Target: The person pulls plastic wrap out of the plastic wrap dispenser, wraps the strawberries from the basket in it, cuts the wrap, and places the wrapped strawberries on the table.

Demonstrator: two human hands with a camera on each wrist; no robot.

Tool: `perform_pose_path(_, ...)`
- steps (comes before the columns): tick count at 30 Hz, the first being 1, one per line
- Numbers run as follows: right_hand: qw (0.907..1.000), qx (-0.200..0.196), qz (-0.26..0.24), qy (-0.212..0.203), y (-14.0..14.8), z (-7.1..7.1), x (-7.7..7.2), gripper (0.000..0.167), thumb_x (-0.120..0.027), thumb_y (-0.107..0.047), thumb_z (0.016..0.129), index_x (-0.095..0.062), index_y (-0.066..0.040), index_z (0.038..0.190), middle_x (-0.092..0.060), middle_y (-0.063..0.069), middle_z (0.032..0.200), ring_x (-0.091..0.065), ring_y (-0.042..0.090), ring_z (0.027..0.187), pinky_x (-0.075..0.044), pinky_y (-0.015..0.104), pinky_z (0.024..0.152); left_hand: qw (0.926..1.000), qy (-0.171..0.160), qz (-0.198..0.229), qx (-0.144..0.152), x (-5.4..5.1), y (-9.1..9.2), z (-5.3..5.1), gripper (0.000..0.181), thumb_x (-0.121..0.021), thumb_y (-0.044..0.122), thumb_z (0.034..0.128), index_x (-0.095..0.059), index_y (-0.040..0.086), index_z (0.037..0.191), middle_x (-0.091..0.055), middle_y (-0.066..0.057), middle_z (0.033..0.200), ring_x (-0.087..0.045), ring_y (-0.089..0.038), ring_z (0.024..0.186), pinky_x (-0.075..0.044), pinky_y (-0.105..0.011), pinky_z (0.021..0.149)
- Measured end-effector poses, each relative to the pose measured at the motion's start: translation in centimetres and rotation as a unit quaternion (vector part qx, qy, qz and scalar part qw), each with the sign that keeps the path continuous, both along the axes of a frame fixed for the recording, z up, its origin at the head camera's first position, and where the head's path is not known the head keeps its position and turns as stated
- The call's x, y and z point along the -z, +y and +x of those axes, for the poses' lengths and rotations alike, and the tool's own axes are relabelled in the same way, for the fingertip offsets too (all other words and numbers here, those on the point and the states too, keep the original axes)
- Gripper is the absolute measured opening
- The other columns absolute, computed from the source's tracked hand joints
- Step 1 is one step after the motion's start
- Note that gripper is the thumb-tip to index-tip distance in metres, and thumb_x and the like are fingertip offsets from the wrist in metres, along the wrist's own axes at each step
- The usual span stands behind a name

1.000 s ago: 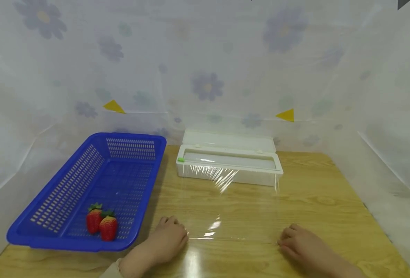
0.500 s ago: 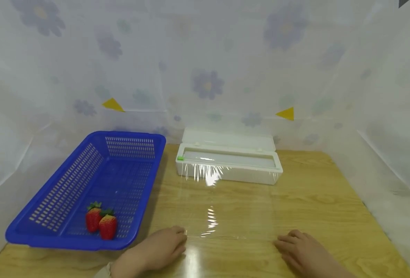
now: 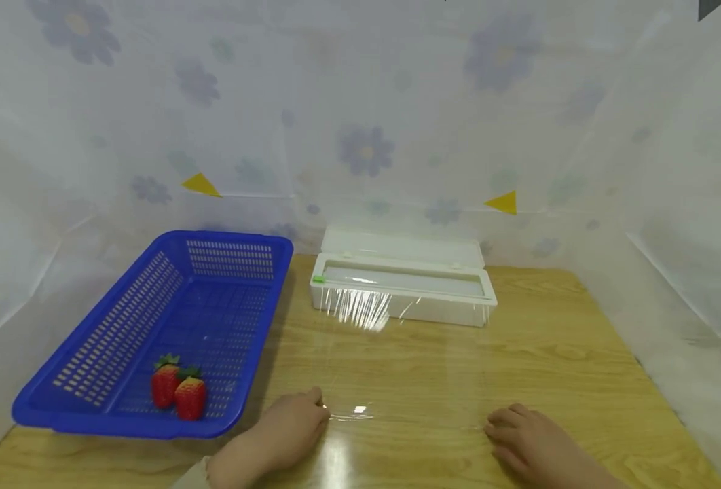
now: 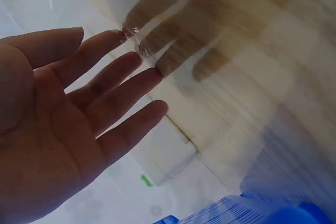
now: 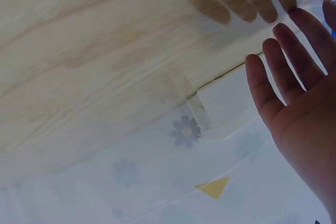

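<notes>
Nearest are the two hands, one at each side of the near edge of a clear cling film sheet (image 3: 404, 370). The left hand (image 3: 292, 429), with a pale sleeve (image 3: 193, 475) at its wrist, has its fingers straight and slightly spread, the thumb apart from them; its fingertips touch the film's left near corner, where a little of it is crumpled. The right hand (image 3: 540, 441) also has its fingers extended, fingertips down at the opposite corner — the film is so transparent there that contact is hard to confirm.

Between and beyond the hands, the film stretches over the wood-grain table (image 3: 586, 353), catching glare in bright streaks. To the left, near the left hand, sits a blue plastic basket (image 3: 174, 428) with slotted walls; two red strawberries (image 3: 178, 394) lie side by side at its near end. Farther off, the film reaches a long white dispenser box (image 3: 434, 310), its lid (image 3: 403, 246) tipped back and a green tab (image 3: 318, 279) at its left end. Behind everything hangs a pale flowered sheet (image 3: 366, 102) — two yellow triangles (image 3: 504, 202) on it.
</notes>
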State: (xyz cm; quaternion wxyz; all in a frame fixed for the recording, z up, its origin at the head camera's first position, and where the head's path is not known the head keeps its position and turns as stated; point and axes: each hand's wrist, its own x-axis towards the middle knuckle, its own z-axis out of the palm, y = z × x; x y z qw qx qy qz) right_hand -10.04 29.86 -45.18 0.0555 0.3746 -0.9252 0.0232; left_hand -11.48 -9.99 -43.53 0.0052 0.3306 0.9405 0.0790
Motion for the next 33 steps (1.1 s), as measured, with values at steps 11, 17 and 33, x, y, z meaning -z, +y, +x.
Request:
perform_pose_path(11, 0.9969, 0.040, -0.058, 0.035, -1.5, -0.9, 0.4, 0.011, -0.070, -0.029, 0.081, -0.064, -0.027, 0.073, -0.056, -0.020, 0.075, -0.053, 0.003, 0.073, -0.048, 0.025, 0.063, 0.9984, -0.050, 0.026, 0.007, -0.3, -0.9, 0.8, 0.018, -0.055, 0.015, 0.0897, -0.064, 0.003, 0.098, -0.067, -0.011, 0.102, -0.063, -0.030, 0.099, -0.051, -0.042, 0.087)
perform_pose_path(17, 0.9927, 0.111, -0.049, 0.005, -2.7, -0.7, 0.3, 0.015, -0.070, -0.030, 0.081, -0.062, -0.026, 0.070, -0.053, -0.019, 0.067, -0.049, 0.000, 0.065, -0.043, 0.022, 0.055, 0.9961, -0.064, 0.059, -0.015, 0.1, -1.4, 1.0, 0.011, -0.056, 0.014, 0.0893, -0.063, 0.005, 0.089, -0.053, 0.001, 0.082, -0.057, -0.015, 0.069, -0.051, -0.030, 0.063)
perform_pose_path(33, 0.9958, 0.042, 0.074, -0.033, -2.8, 0.7, -1.0, 0.031, -0.066, -0.037, 0.082, -0.069, -0.010, 0.098, -0.070, 0.005, 0.093, -0.065, 0.024, 0.084, -0.053, 0.041, 0.071, 0.9917, -0.127, 0.021, 0.001, -2.8, -3.5, 2.8, 0.023, -0.059, 0.016, 0.0791, -0.051, 0.019, 0.057, -0.052, 0.007, 0.057, -0.043, -0.008, 0.050, -0.038, -0.026, 0.046)
